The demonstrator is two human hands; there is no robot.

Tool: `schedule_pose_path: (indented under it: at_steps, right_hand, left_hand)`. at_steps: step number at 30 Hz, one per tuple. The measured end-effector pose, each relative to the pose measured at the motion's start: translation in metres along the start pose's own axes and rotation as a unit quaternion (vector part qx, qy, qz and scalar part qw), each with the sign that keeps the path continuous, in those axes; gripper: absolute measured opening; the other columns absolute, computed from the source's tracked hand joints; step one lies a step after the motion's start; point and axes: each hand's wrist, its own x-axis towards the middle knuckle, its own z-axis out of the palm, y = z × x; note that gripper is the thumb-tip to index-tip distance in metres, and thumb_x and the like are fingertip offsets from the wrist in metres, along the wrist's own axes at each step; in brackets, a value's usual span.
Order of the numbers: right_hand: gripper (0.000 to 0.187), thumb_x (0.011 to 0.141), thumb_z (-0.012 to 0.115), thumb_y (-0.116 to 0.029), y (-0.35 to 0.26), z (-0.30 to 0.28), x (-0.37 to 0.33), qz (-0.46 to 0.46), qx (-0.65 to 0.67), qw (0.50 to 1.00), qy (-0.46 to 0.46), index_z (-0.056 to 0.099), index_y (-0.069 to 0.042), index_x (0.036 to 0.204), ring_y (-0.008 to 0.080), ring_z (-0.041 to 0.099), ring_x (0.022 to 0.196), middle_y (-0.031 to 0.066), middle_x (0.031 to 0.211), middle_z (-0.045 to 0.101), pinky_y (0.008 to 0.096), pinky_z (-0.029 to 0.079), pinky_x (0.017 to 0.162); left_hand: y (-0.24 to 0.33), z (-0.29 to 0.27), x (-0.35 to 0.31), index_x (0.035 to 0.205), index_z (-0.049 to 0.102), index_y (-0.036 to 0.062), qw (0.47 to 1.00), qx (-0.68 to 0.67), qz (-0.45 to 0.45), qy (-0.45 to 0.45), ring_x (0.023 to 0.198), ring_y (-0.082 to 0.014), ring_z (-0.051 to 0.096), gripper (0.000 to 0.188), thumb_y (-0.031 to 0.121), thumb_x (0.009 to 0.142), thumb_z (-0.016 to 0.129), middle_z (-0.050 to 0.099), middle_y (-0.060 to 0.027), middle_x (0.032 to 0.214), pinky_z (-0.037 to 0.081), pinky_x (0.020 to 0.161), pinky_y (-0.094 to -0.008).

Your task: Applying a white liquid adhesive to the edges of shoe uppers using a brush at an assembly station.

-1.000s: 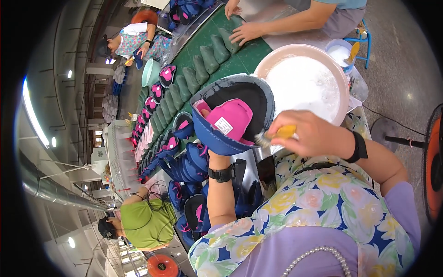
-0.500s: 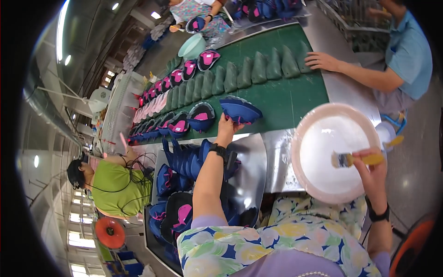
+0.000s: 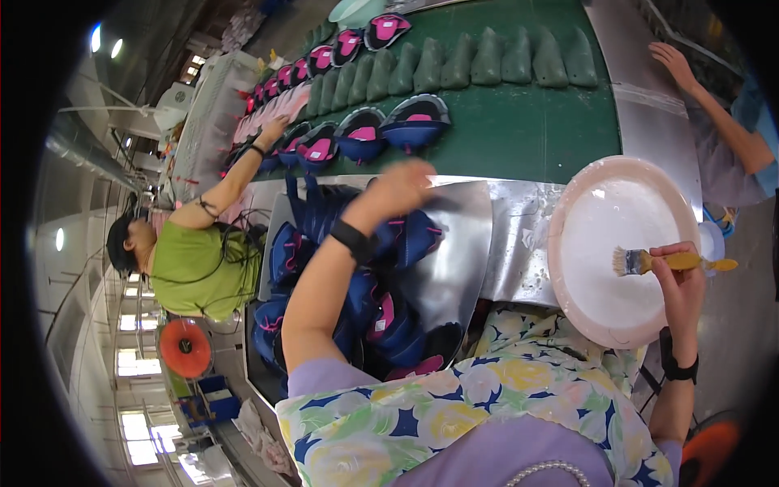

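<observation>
In my right hand (image 3: 684, 284) is a yellow-handled paintbrush (image 3: 661, 261), its pale bristles above the white liquid in a pink basin (image 3: 560, 243). My left hand (image 3: 402, 191) is smeared by motion, and its fingers cannot be made out. It is over the far edge of a metal tray (image 3: 458, 235) heaped with blue shoe uppers (image 3: 398, 321). Just beyond it, a blue shoe upper (image 3: 415, 130) with a pink insole rests on the green conveyor belt (image 3: 519, 134), apart from the hand.
Green shoe lasts (image 3: 454, 63) line the belt's middle, with more uppers (image 3: 388, 31) along its far side. A person in a green shirt (image 3: 207, 268) reaches over the belt at left. At right, a co-worker's hand (image 3: 673, 63) is over the metal edge.
The shoe upper from my left hand now sits on the belt, and that hand has drawn back toward the tray. The brush stays over the basin. The green-shirted person's arm now reaches over the belt.
</observation>
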Motion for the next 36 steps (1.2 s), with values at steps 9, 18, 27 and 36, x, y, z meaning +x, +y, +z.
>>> schedule_pose_path:
  at_steps: [9, 18, 27, 36]
  right_hand:
    - [0.014, 0.085, 0.073, 0.000, -0.040, 0.038, -0.023, -0.113, -0.048, 0.986, -0.112, 0.062, 0.001, 0.095, 0.0143, 0.068, 0.086, 0.0094, 0.092, 0.070, 0.0274, 0.053, 0.078]
    - [0.015, 0.086, 0.070, 0.000, -0.007, 0.019, -0.048, -0.052, 0.050, 0.996, -0.045, 0.059, 0.000, 0.097, 0.0119, 0.066, 0.082, 0.0073, 0.090, 0.069, 0.0245, 0.052, 0.075]
    - [0.017, 0.091, 0.072, -0.013, -0.006, -0.001, -0.022, -0.086, -0.086, 0.992, -0.012, 0.062, -0.001, 0.098, 0.0083, 0.060, 0.075, 0.0022, 0.084, 0.066, 0.0244, 0.049, 0.069]
    - [0.026, 0.086, 0.073, -0.020, -0.006, 0.024, -0.006, -0.098, -0.108, 0.989, -0.029, 0.064, 0.002, 0.095, 0.0173, 0.065, 0.066, 0.0103, 0.074, 0.067, 0.0298, 0.050, 0.061]
  left_hand:
    - [0.017, 0.065, -0.099, 0.101, 0.066, 0.0108, 0.936, 0.345, -0.043, 0.056, 0.100, -0.0367, 0.059, 0.026, 0.012, 0.076, 0.065, 0.061, -0.0176, 0.100, 0.049, 0.079, -0.0469]
    - [0.043, 0.060, -0.122, 0.102, 0.047, 0.0024, 0.953, 0.036, -0.079, 0.291, 0.087, -0.0457, 0.057, 0.033, -0.006, 0.073, 0.059, 0.050, -0.0235, 0.102, 0.050, 0.072, -0.0500]
    - [0.058, 0.071, -0.107, 0.099, 0.057, -0.0006, 0.918, 0.243, 0.158, 0.271, 0.109, -0.0398, 0.061, 0.040, 0.022, 0.072, 0.077, 0.060, -0.0225, 0.119, 0.050, 0.090, -0.0457]
    - [0.099, 0.066, -0.115, 0.135, 0.058, 0.0185, 0.895, 0.355, 0.257, 0.088, 0.133, -0.0335, 0.046, 0.055, 0.011, 0.081, 0.062, 0.047, -0.0128, 0.147, 0.032, 0.114, -0.0456]
